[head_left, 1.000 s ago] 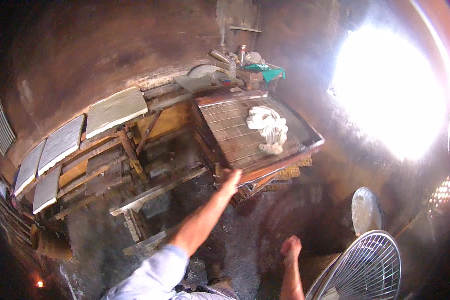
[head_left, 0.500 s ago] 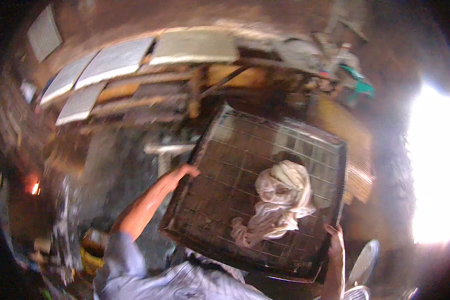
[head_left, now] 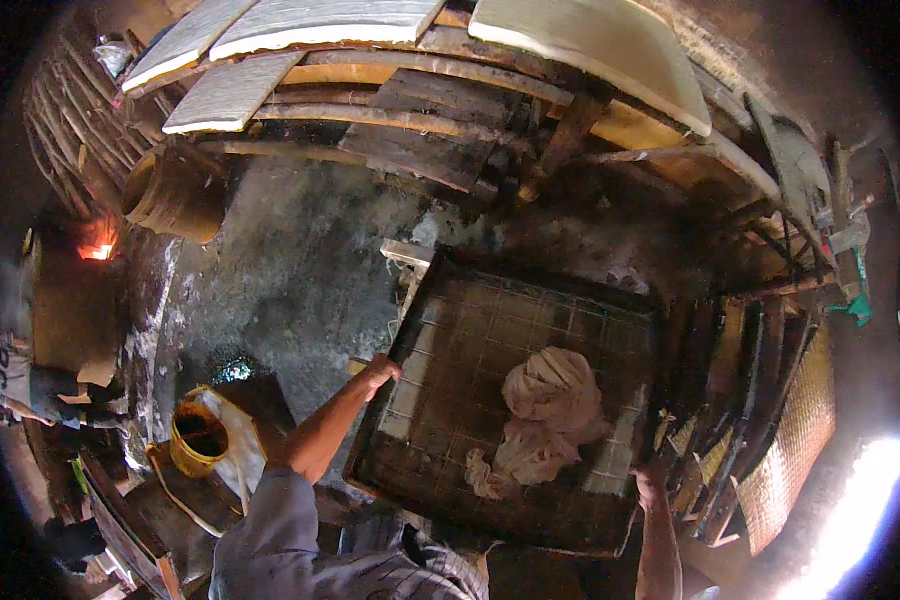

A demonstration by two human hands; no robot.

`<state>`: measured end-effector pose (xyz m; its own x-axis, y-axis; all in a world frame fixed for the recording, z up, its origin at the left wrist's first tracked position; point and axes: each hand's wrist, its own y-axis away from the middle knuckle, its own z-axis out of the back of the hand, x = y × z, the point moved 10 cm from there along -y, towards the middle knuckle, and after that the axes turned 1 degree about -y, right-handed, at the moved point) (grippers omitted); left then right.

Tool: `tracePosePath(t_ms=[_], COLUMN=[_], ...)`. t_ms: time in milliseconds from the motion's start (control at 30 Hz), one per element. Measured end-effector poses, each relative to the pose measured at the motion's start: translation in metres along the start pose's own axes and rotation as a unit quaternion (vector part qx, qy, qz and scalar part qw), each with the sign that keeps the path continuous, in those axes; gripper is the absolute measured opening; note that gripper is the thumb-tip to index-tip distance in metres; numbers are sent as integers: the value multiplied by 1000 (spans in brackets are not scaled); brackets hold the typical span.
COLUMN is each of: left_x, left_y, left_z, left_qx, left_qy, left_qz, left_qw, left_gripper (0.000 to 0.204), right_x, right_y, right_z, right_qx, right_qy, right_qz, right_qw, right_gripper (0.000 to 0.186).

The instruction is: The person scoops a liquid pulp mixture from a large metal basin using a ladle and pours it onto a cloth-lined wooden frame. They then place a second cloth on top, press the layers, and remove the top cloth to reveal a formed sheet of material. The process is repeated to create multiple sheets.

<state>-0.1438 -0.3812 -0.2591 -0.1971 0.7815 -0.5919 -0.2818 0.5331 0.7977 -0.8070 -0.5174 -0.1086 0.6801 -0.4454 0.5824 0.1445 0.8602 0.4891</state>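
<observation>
A wide, square, dark tray [head_left: 465, 400] with a grid of thin lines on its shiny bottom is in front of me. A crumpled, off-white cloth [head_left: 553, 400] lies bunched up on it, right of its middle. My left hand [head_left: 378, 378] is closed round the tray's left rim. On the opposite side, low on the right rim, my right hand [head_left: 650, 486] grips the tray, its fingers partly hidden. Neither hand touches the cloth. A pale wooden piece [head_left: 407, 252] shows just beyond the tray's far left corner.
Pale flat slabs [head_left: 590, 50] lie on a wooden rack along the far side. A yellow bucket [head_left: 200, 436] stands left of my forearm. Farther left are a fire [head_left: 97, 245], a brown drum [head_left: 177, 192] and another person [head_left: 30, 380]. Woven panels [head_left: 792, 440] lean at the right.
The view has turned, and the slabs, bucket and fire sit elsewhere in it. Both hands keep their hold on the tray's sides, with the cloth still on it.
</observation>
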Motion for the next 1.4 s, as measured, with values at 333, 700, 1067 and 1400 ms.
tracePosePath(t_ms=[333, 700, 1067, 1400], left_x=[22, 67, 19, -48], left_y=[-100, -175, -34, 172], left_z=[55, 39, -50, -217], left_qx=[-58, -51, -237, 421], left_qy=[13, -65, -112, 486], left_qz=[30, 8, -157, -100], left_qw=[998, 997, 952, 759], left_gripper=[22, 35, 59, 60], right_x=[-21, -56, 92, 134], right_y=[-127, -143, -67, 195], right_z=[-216, -222, -397, -210], right_qx=[160, -31, 26, 272], right_qy=[-184, 220, 50, -316], right_qz=[-49, -116, 72, 142], right_qw=[969, 968, 996, 898], right_gripper=[30, 41, 62, 55])
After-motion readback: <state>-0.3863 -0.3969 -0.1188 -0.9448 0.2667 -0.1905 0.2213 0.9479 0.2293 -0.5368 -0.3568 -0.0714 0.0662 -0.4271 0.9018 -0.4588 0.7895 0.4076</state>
